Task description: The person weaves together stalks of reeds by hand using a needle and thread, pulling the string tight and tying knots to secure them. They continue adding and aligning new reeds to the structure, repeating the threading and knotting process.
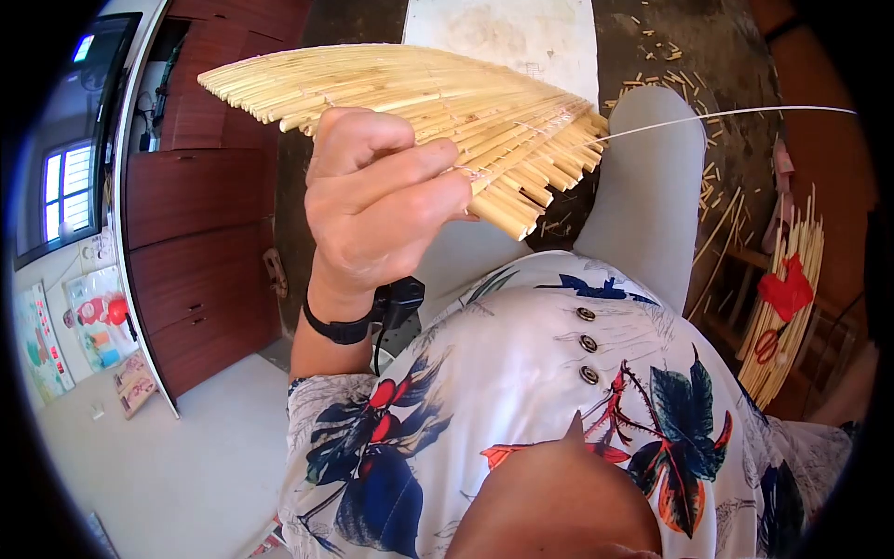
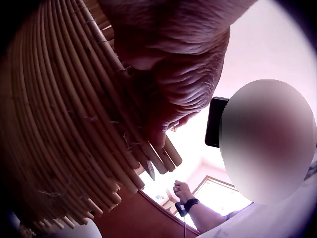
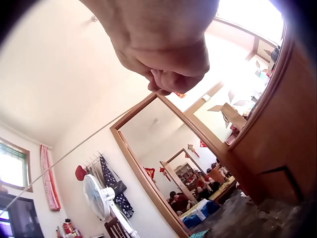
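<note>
My left hand (image 1: pixel 377 200) grips the lower edge of a fan-shaped panel of pale straw-coloured stalks (image 1: pixel 410 79) bound side by side with thread. In the left wrist view the thumb of this hand (image 2: pixel 173 74) lies over the stalk ends (image 2: pixel 158 161). A white string (image 1: pixel 726 114) runs from the panel's right corner out to the right edge of the head view. Out at the other end, my right hand (image 3: pixel 163 54) has its fingers curled around the string (image 3: pixel 74 148), which stretches away in a straight line. This raised right hand (image 2: pixel 182 191) also shows far off in the left wrist view.
A white board (image 1: pixel 503 28) lies beyond the panel. Cut stalk pieces (image 1: pixel 684 84) litter the dark floor. At the right stands a bundle of long stalks (image 1: pixel 805 242) with a red cloth (image 1: pixel 785 289) and red-handled scissors (image 1: pixel 768 345). Reddish cabinets (image 1: pixel 200 200) line the left side.
</note>
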Action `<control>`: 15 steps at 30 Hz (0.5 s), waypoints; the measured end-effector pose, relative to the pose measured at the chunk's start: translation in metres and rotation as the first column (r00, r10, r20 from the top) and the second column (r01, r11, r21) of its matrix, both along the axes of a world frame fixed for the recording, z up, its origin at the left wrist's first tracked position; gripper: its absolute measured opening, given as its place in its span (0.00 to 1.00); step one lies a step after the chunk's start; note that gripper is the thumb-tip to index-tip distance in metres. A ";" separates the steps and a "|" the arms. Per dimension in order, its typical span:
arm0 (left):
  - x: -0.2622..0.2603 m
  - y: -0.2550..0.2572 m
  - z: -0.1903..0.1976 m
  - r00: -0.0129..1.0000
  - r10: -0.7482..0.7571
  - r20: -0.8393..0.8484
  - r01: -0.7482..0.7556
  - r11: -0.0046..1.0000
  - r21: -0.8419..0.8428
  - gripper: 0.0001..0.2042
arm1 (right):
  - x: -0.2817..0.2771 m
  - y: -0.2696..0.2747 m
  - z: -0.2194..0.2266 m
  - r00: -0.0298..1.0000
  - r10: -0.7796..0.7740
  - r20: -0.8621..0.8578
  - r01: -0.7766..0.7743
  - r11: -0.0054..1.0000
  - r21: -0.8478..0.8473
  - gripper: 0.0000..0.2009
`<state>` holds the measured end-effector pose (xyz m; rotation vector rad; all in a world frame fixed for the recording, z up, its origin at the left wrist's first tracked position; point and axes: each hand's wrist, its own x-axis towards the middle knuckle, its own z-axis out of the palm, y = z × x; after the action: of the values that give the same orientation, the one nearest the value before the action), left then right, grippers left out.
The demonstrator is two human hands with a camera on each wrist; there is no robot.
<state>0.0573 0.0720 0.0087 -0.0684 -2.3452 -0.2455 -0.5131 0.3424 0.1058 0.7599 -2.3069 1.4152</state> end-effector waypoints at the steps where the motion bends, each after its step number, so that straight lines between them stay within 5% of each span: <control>1: 0.001 0.001 0.001 1.000 -0.004 0.004 0.004 1.000 0.003 0.12 | -0.002 -0.001 -0.001 1.000 -0.001 0.000 0.001 1.000 0.010 0.15; 8: 0.010 0.008 -0.001 1.000 0.015 -0.018 -0.017 0.996 -0.093 0.11 | -0.012 -0.010 -0.006 1.000 0.001 0.000 0.000 0.998 0.062 0.14; 11: 0.012 0.016 -0.003 0.987 0.126 -0.101 -0.147 0.959 -0.242 0.13 | -0.022 -0.017 -0.010 1.000 -0.002 0.002 0.002 0.996 0.095 0.14; 15: 0.023 0.017 -0.003 0.998 0.054 -0.012 -0.055 0.977 -0.207 0.08 | -0.028 -0.023 -0.012 1.000 -0.007 0.003 0.007 0.990 0.137 0.13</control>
<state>0.0799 0.0892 0.0061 -0.1055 -2.3557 0.0274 -0.5414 0.3194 0.0942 0.7881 -2.4268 1.2654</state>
